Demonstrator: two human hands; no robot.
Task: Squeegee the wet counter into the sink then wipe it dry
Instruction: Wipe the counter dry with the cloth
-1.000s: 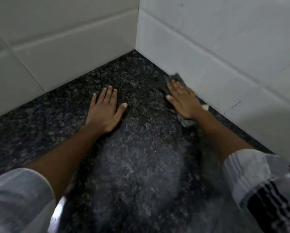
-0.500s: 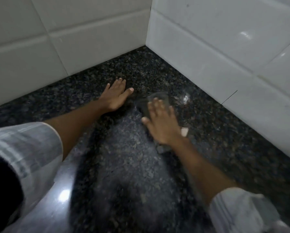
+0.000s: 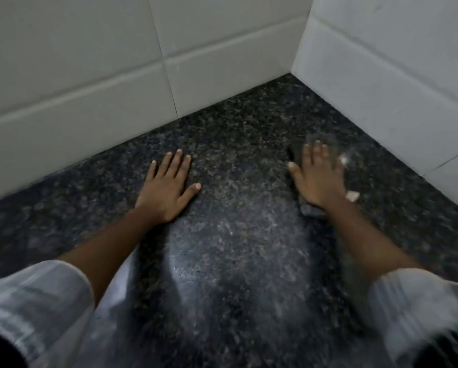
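The dark speckled granite counter (image 3: 235,235) fills the lower view and runs into a tiled corner. My left hand (image 3: 169,187) lies flat on it with fingers spread, holding nothing. My right hand (image 3: 318,179) presses flat on a dark grey cloth (image 3: 311,209), which shows at the fingertips and below the wrist; a small white tag (image 3: 352,195) sticks out at the right. The right hand and cloth are blurred by motion. No sink or squeegee is in view.
White tiled walls (image 3: 89,75) meet at a corner (image 3: 293,71) at the upper right and bound the counter on two sides. A pale sheen (image 3: 196,274) lies on the counter between my forearms. My striped sleeves fill the lower corners.
My right hand slid the cloth from the right wall toward the middle, then back to the right. My left hand stayed flat on the counter. The camera view shifted.
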